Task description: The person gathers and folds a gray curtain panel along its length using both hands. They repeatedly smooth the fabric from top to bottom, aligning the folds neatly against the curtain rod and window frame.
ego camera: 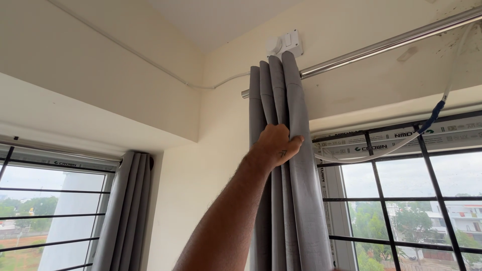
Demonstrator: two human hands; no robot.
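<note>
Here one hand (277, 146), at the end of a bare forearm rising from the bottom edge, is closed on the grey curtain (293, 165), its fingers wrapped round the bunched folds and its thumb lying across the front fold. Which hand it is I cannot tell for sure; it looks like the left. No other hand is in view. The curtain hangs gathered at the near end of the rod (386, 44), just left of the barred window (401, 200). A white switch box (285, 44) sits on the wall right above the curtain's top. A white cable (442, 100) with a blue piece droops from the rod across the window's upper frame. Well left of the curtain, past the room's corner, a second grey curtain (125, 211) hangs beside another window (45, 216).
</note>
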